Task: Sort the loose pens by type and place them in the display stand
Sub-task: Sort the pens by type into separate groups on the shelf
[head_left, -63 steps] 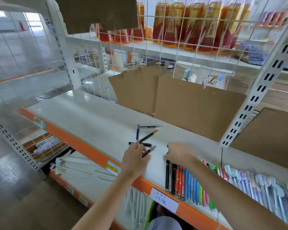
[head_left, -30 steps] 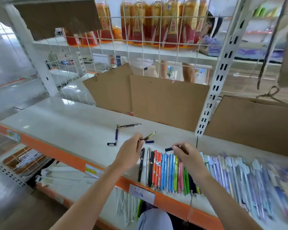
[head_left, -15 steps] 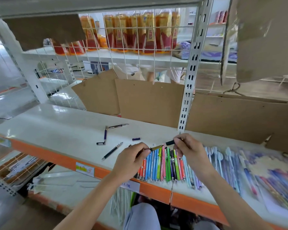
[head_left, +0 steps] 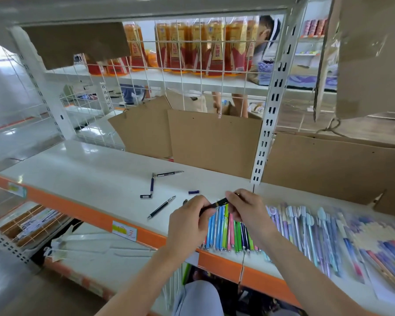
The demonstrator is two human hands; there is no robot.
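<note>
Both hands, left (head_left: pixel 188 221) and right (head_left: pixel 246 209), pinch one black pen (head_left: pixel 217 204) above the shelf (head_left: pixel 89 176).

a white shelf board (head_left: pixel 82 169) with an orange front edge (head_left: pixel 78 209) sits in a white metal rack. brown cardboard sheets (head_left: pixel 214 142) lean against a white wire grid (head_left: pixel 192 65) at the back. a slotted white upright (head_left: pixel 268 115) rises on the right. beyond the grid, daylight gleams on a glossy pale floor (head_left: pixel 21 124).
</note>
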